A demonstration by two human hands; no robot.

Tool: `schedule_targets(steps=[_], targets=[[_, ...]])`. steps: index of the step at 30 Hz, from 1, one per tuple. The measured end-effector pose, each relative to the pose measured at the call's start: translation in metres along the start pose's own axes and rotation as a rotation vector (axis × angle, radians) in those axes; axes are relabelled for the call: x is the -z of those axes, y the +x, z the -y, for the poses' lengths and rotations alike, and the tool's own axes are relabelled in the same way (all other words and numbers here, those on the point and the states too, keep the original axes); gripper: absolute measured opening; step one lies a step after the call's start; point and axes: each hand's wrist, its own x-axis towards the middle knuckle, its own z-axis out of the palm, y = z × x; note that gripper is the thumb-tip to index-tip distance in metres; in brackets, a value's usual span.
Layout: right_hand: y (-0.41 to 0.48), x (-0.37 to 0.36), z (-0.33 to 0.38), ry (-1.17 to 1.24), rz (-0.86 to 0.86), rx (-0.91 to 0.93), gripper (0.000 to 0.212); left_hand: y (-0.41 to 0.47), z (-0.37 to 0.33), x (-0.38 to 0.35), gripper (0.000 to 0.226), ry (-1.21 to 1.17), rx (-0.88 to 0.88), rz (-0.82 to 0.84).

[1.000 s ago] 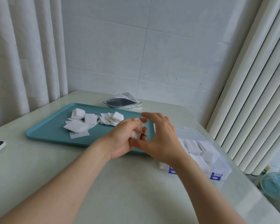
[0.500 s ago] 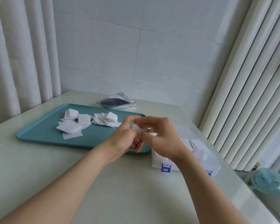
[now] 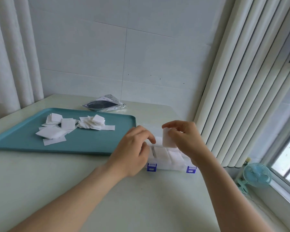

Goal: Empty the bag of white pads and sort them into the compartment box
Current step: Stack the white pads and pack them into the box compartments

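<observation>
The right grip [image 3: 186, 139] pinches a small stack of white pads [image 3: 168, 138] between thumb and fingertips and holds it upright just above the compartment box [image 3: 166, 163]. The left grip [image 3: 134, 151] hangs over the box's 9 o'clock end with its fingers curled downward. Whether they clasp anything cannot be told, since the fingertips hide behind the knuckles.

The box is clear plastic with two blue latches [image 3: 151, 167] on its near wall, and it sits on the tabletop [image 3: 57, 181] just beside the tray's 3 o'clock edge. More pads [image 3: 175, 155] lie flat inside its compartments, though the dividers are too faint to say which ones.

The teal tray [image 3: 90, 144] carries a loose scatter of pads [image 3: 65, 127] toward its 12 o'clock side, some overlapping in small heaps. The bag [image 3: 104, 104], silvery with a dark face, lies flat on the tabletop beyond the tray at about 1 o'clock. A small blue fan [image 3: 256, 174] stands off the tabletop at 3 o'clock, beneath the white blinds [image 3: 241, 81].
</observation>
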Motion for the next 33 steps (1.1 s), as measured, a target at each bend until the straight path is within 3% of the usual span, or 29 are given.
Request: schedule_targets(steps=[4,9,17,23,27,33], targets=[[-0.005,0.017,-0.019,-0.052,-0.080,-0.087,0.035,0.002,-0.010,-0.016,0.032,0.090,-0.101,0.104],[-0.010,0.020,-0.023,-0.133,0.101,-0.105,0.033,0.000,-0.008,-0.020,0.038,0.186,-0.130,0.187],[-0.011,0.018,-0.031,-0.218,0.110,-0.225,0.020,-0.002,-0.011,-0.023,0.053,0.223,-0.124,0.229],[-0.014,0.018,-0.032,-0.366,0.043,-0.143,0.020,-0.003,-0.011,-0.025,0.053,0.237,-0.129,0.216],[-0.014,0.012,-0.033,-0.558,0.007,-0.058,0.006,-0.003,-0.008,-0.024,0.047,0.228,-0.137,0.221],[-0.014,0.000,-0.035,-0.655,-0.047,-0.033,0.027,-0.004,-0.008,-0.023,0.045,0.221,-0.146,0.216]])
